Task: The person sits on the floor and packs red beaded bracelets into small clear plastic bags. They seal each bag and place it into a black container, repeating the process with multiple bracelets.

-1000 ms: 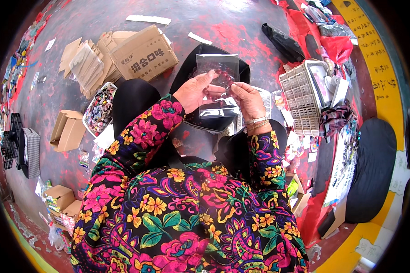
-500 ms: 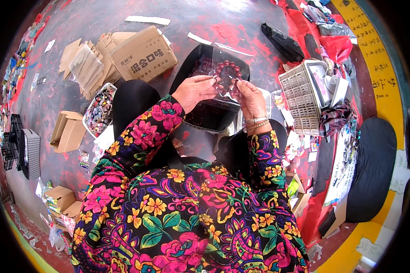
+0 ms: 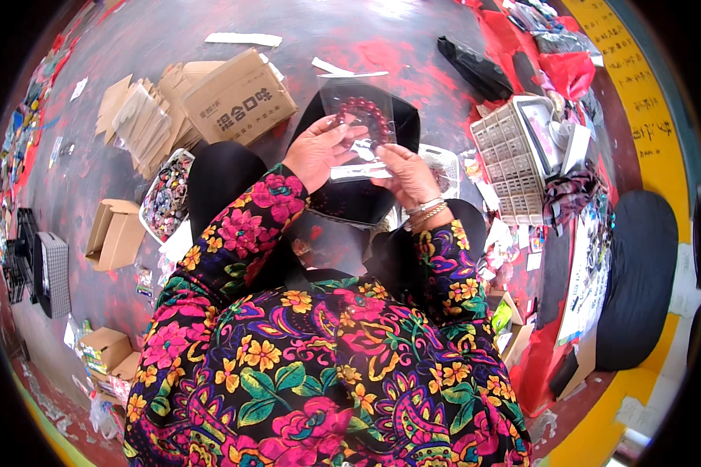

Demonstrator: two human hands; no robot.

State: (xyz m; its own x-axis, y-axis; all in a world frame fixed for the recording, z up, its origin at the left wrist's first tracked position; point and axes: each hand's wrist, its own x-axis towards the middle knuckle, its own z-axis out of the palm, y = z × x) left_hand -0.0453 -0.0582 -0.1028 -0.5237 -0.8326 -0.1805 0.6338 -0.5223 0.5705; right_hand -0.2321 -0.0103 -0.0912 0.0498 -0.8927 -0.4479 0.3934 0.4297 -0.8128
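Observation:
A clear plastic bag (image 3: 336, 92) is stretched between my two hands above a black bin. Dark red beads strung as a bracelet (image 3: 383, 124) show through its film. My left hand (image 3: 318, 150) pinches the bag's left side, fingertips close to the beads. On the opposite side my right hand (image 3: 407, 177), with bangles at its wrist, grips the bag's lower right edge between thumb and fingers. Glare brightens the film between the hands. Beneath them, the black bin (image 3: 403, 117) stands between my knees, its contents mostly hidden by hands and bag.
Flattened cardboard and a carton (image 3: 237, 97) lie ahead to the left. A white basket of small colourful items (image 3: 167, 194) sits beside my left knee, near an open cardboard box (image 3: 117, 233). To the right are a white plastic crate (image 3: 508, 159) and a black bag (image 3: 475, 68).
My hands and the bag have come slightly lower and left in view. The bracelet now shows farther up in the bag, and the bag's lower edge lies across between my hands.

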